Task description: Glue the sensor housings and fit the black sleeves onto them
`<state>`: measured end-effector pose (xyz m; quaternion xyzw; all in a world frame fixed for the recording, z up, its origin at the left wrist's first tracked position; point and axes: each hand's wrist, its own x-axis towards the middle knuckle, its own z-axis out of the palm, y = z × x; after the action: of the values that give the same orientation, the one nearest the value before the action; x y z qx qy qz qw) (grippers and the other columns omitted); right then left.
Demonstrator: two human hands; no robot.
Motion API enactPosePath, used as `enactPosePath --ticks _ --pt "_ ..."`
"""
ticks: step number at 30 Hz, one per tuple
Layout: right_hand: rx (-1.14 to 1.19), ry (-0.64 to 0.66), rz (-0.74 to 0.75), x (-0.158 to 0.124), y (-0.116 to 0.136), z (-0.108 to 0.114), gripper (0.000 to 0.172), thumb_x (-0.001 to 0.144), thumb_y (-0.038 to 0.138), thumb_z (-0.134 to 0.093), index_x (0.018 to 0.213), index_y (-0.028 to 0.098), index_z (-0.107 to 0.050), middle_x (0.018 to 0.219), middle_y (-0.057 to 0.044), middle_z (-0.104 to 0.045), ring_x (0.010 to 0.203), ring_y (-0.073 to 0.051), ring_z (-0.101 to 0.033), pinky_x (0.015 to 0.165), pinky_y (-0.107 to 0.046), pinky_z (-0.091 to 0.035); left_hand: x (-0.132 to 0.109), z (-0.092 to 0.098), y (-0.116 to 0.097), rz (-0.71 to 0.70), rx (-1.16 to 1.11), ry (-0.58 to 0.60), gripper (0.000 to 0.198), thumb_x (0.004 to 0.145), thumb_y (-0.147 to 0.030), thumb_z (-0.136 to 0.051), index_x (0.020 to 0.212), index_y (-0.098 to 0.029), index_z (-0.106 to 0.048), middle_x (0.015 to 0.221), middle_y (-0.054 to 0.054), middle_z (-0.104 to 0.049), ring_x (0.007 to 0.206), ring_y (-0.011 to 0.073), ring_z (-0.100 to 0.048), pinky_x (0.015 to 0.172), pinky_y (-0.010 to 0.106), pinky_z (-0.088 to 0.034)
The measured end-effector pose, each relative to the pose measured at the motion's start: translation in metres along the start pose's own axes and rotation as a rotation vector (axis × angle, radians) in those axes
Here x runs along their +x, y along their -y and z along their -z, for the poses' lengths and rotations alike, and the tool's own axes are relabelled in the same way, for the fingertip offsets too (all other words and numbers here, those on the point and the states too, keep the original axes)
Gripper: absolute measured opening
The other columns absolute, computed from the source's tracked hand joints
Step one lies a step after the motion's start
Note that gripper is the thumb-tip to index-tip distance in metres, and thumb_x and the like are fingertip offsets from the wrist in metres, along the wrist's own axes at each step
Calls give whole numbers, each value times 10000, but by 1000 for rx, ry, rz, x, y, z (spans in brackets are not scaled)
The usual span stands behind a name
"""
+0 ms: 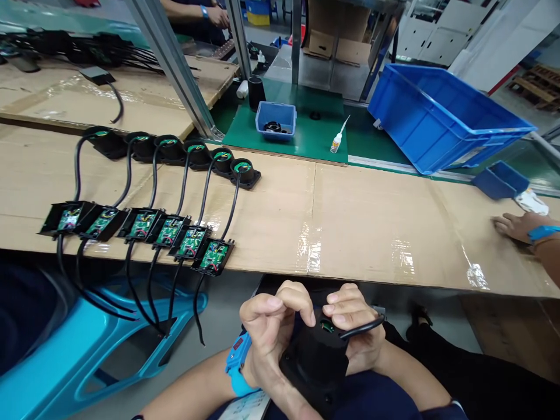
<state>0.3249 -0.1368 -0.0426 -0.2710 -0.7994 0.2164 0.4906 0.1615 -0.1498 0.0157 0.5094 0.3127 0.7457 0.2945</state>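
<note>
Both my hands hold a black round plastic housing (315, 363) over my lap, below the table edge. My left hand (268, 326) curls its fingers over the housing's left side. My right hand (356, 329) grips the right side, and a black cable (363, 328) runs across its fingers. A green part shows inside the housing's top opening. On the cardboard-covered table (350, 221) lies a row of several open black boxes with green circuit boards (144, 227), each wired to a round black socket (242, 170).
A small blue tray (275, 118) and a glue bottle (336, 142) sit on a green mat. A large blue bin (441, 114) stands at the back right. Another person's hand (518, 224) rests on the table at right. A blue plastic stool (87, 350) stands at lower left.
</note>
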Motion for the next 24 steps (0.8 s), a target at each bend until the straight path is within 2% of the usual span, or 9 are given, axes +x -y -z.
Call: enactPosePath --ticks 3,6,8,11,13,17,19,22,24 --pt "125 -158 -18 15 8 4 343 894 576 -674 1153 355 -637 864 15 -790 749 -248 -768 678 -446 -581 0 -7 -5 29 -70 -68 150 1039 -401 -547 1135 -300 -491 691 -46 -600 602 134 -503 642 296 -458" --pt "127 -110 -57 27 13 6 265 918 539 -664 1084 332 -657 881 22 -802 775 -221 -775 684 -419 -555 2 -13 -7 8 -36 -134 141 1020 -386 -579 1054 -281 -494 688 -53 -608 582 128 -512 635 294 -473" --pt "154 -132 -26 33 13 5 315 904 557 -692 1070 291 -666 873 2 -802 776 -223 -776 693 -402 -562 5 -12 -5 -42 4 -119 290 951 -476 -672 1050 -277 -486 691 -57 -617 565 131 -519 617 306 -476" --pt "189 -160 36 40 10 4 490 860 625 -742 1144 233 -663 898 -46 -798 835 -239 -775 742 -383 -601 12 -4 4 -82 31 -38 702 675 -704 -845 1088 -268 -482 733 -51 -613 570 131 -539 596 313 -476" --pt "152 -143 53 44 8 6 578 824 621 -787 1192 200 -643 941 -75 -792 895 -249 -766 792 -386 -602 17 6 10 -61 51 47 847 543 -789 -851 1102 -255 -507 772 -36 -607 607 133 -575 607 310 -505" --pt "-13 -50 51 51 10 14 583 823 588 -802 1201 179 -628 992 -90 -790 982 -243 -751 882 -373 -551 23 27 14 -34 229 296 785 632 -890 -699 1040 -226 -606 869 17 -585 783 180 -647 718 363 -599" --pt "-72 1 59 53 12 18 535 854 565 -779 1183 173 -624 983 -78 -793 1002 -230 -748 899 -361 -522 24 34 12 -41 316 387 815 611 -930 -669 1012 -222 -619 919 32 -554 849 203 -647 753 398 -619" --pt "-98 50 57 54 14 19 478 878 524 -765 1160 169 -615 983 -63 -795 1019 -208 -747 906 -345 -493 22 38 10 -75 368 450 833 580 -911 -720 1020 -215 -589 968 37 -513 881 205 -630 759 402 -630" --pt "-100 57 52 54 15 19 481 892 551 -744 1149 165 -614 986 -63 -796 1023 -202 -745 905 -342 -485 20 36 11 -96 381 455 763 655 -853 -735 1023 -205 -572 980 38 -504 891 195 -614 768 392 -629"
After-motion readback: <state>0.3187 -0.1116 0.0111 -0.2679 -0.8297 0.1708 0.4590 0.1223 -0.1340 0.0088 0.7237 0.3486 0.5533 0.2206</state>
